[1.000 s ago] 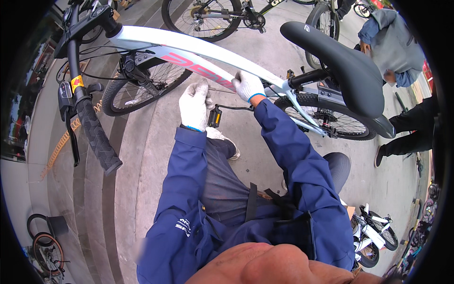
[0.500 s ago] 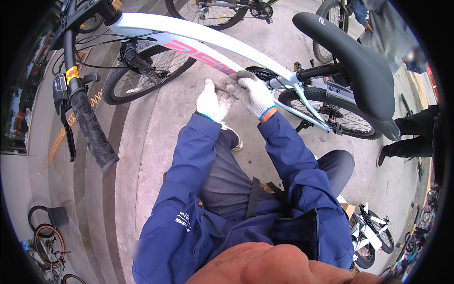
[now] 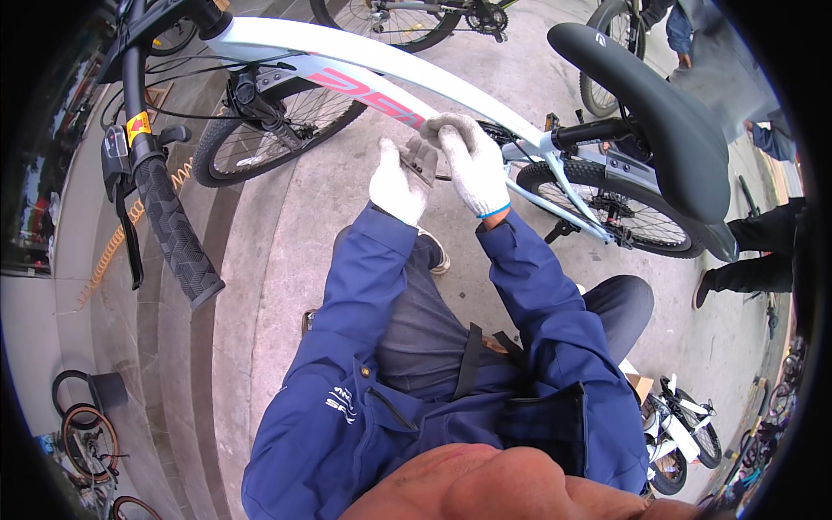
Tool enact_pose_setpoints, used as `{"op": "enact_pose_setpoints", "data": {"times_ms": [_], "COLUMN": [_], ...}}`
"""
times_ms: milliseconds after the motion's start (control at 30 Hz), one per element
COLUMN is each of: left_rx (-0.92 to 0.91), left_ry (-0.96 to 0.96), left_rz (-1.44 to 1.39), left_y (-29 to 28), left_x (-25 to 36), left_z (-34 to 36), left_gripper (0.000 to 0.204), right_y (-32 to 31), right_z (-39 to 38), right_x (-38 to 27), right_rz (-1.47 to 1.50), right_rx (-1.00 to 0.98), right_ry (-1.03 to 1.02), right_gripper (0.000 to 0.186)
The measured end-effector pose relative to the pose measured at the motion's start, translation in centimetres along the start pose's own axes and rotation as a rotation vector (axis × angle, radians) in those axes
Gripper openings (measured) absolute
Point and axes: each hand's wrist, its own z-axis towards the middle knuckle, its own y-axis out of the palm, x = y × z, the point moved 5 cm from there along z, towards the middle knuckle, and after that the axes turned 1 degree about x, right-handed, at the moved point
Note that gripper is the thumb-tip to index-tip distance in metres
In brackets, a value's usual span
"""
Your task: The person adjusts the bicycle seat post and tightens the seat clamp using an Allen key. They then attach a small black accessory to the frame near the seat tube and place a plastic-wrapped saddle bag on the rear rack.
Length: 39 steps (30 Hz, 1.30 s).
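Both my hands wear white knit gloves with grey palms, in front of a white bicycle frame (image 3: 364, 59) with pink lettering. My left hand (image 3: 403, 180) is cupped, palm up. On its palm and fingers lie a few small dark pieces (image 3: 418, 167), screw-like but too small to name surely. Just to the right, my right hand (image 3: 468, 163) is raised with its fingers curled toward the thumb. Whatever those fingertips pinch is hidden. Neither hand touches the frame visibly; the right fingertips overlap its lower tube in the picture.
The handlebar grip (image 3: 178, 230) juts toward me at left, and the black saddle (image 3: 646, 121) at right. Behind my hands are the front wheel (image 3: 286, 130) and rear wheel (image 3: 620, 204). A person's dark-trousered leg (image 3: 758, 251) stands at far right. More bicycles (image 3: 680, 433) are lower right.
My hands have drawn apart; my right hand has lifted off the left palm and curled its fingers. The left palm now shows the small dark pieces. The view has shifted slightly.
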Motion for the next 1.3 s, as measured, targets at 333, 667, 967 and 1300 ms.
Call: {"op": "enact_pose_setpoints", "data": {"times_ms": [333,667,967,1300], "left_rx": [-0.221,-0.206,-0.257,-0.307], "left_ry": [0.063,-0.030,-0.081,-0.119], "left_rz": [0.346,0.001,0.075,0.147], "left_y": [1.4,2.2,2.6,2.5], "left_x": [-0.6,-0.8,-1.3,-2.3], "left_z": [-0.7,-1.3,-1.7,-1.6], "left_gripper": [0.045,0.026,0.029,0.034], "right_y": [-2.2,-5.0,-4.4,-4.7], "right_z": [-0.6,-4.2,-4.2,-4.3], "right_x": [0.0,-1.2,0.7,2.3], "right_rz": [-0.507,-0.048,0.131,0.058], "right_rx": [-0.311,0.209,0.321,0.343], "right_ry": [0.248,0.033,-0.030,-0.008], "right_gripper": [0.041,0.019,0.020,0.021]}}
